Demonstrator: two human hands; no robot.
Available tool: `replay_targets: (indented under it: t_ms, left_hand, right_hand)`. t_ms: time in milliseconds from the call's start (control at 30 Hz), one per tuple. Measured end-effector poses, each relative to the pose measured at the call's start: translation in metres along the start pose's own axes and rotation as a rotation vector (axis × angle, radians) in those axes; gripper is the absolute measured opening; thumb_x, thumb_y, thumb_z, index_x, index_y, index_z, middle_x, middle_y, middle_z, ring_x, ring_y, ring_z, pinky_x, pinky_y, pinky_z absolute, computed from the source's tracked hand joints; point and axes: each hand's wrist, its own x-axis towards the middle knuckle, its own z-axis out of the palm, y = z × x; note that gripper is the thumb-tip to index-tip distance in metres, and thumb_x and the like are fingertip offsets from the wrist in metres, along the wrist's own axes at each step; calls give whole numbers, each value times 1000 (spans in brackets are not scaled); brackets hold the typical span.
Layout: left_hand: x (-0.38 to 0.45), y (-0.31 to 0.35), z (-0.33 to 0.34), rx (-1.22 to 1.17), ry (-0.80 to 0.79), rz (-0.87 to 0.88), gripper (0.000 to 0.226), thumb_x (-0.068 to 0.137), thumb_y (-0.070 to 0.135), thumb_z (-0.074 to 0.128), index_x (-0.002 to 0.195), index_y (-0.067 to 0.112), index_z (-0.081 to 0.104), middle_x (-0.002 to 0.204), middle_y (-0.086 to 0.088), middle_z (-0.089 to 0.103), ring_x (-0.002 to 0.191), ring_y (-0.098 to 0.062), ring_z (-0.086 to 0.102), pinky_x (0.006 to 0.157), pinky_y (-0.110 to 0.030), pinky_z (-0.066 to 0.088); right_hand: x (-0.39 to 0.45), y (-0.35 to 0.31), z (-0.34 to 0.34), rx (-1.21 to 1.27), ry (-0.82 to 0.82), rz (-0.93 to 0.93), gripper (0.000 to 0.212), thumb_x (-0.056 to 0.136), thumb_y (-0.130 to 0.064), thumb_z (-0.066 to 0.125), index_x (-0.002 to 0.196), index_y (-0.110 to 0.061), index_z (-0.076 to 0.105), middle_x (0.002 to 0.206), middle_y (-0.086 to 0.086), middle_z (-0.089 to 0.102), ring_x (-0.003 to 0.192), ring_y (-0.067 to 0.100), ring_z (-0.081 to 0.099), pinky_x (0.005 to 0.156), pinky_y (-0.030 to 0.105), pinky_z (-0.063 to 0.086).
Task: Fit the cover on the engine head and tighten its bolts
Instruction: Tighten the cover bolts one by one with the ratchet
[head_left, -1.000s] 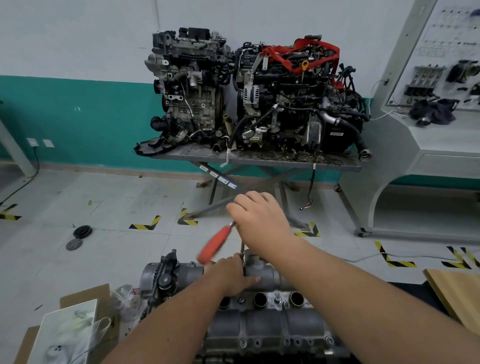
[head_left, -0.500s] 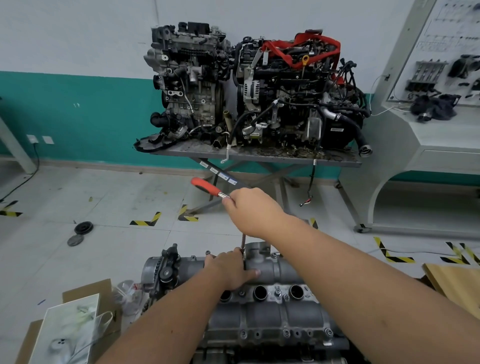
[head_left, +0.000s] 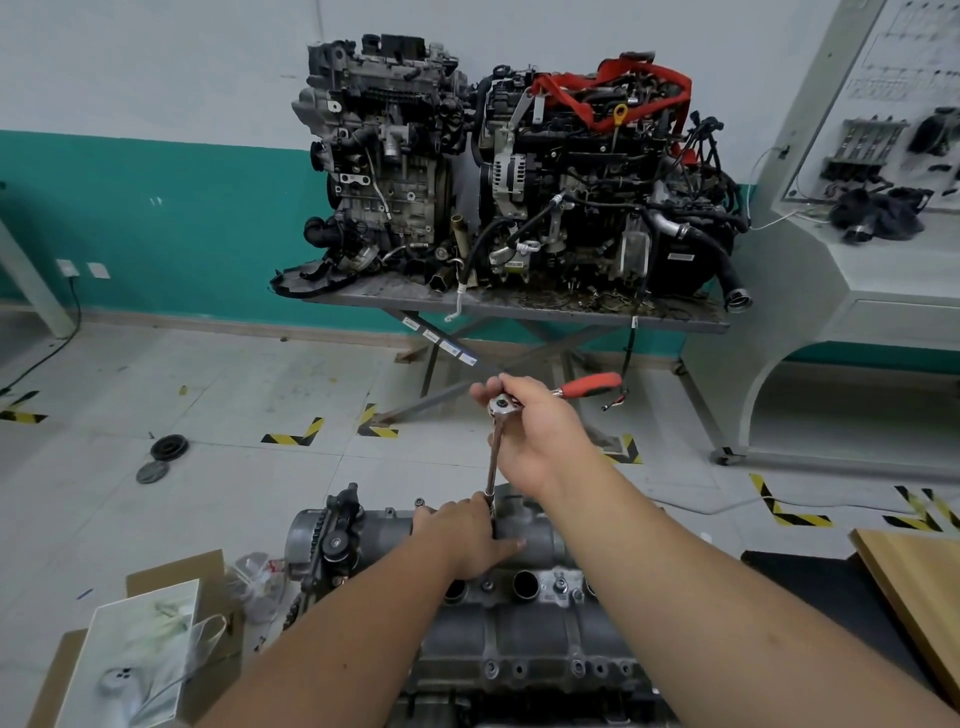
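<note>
The grey metal cover (head_left: 524, 629) lies on the engine head at the bottom centre, with round plug holes along its top. A ratchet (head_left: 505, 404) with a red handle (head_left: 592, 385) stands on a long extension bar (head_left: 493, 462) that reaches down to the cover's far edge. My right hand (head_left: 540, 431) grips the ratchet at its head, with the red handle pointing right. My left hand (head_left: 467, 535) rests on the cover with its fingers around the foot of the extension bar. The bolt under the socket is hidden by my left hand.
Two complete engines (head_left: 509, 171) stand on a metal table (head_left: 519, 306) against the wall ahead. A white training console (head_left: 857, 291) is at the right. Cardboard boxes (head_left: 140, 644) lie at the lower left, a wooden board (head_left: 919, 587) at the lower right, and black discs (head_left: 169, 446) on the floor.
The ratchet's red handle has swung round from the lower left, past the far left, to the right. My left hand has stayed on the cover at the bar's foot.
</note>
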Motion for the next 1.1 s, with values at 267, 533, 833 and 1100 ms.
replay_targets:
  t_ms: [267, 533, 833, 1100]
  left_hand:
    - [-2, 3, -4, 11, -46, -1, 63, 86, 70, 41, 125, 22, 54, 125, 1, 63, 118, -25, 55, 106, -55, 27]
    - [-2, 1, -1, -23, 27, 25, 84, 84, 79, 46, 142, 19, 41, 134, -2, 59, 124, -25, 54, 103, -48, 36]
    - [-3, 1, -1, 23, -12, 3, 84, 84, 81, 41, 139, 18, 40, 136, -1, 56, 127, -25, 51, 106, -52, 31]
    - [1, -1, 1, 30, -5, -2, 89, 82, 84, 39, 141, 17, 40, 138, -4, 55, 127, -26, 51, 101, -51, 31]
  right_hand:
    - [-6, 41, -18, -663, -26, -680, 23, 98, -41, 57, 120, -44, 65, 128, -15, 64, 117, -8, 56, 98, 19, 45]
    - [1, 2, -20, -2168, -112, -1336, 13, 80, -3, 64, 88, -13, 61, 87, 4, 63, 82, 29, 60, 71, 37, 45]
    - [-6, -5, 12, -2236, -168, -708, 47, 105, -50, 22, 106, -18, 56, 96, 2, 58, 79, 26, 53, 64, 36, 35]
    - [-7, -15, 17, -1217, -161, -137, 27, 104, -27, 44, 92, -7, 58, 72, 6, 72, 59, 16, 67, 56, 24, 48]
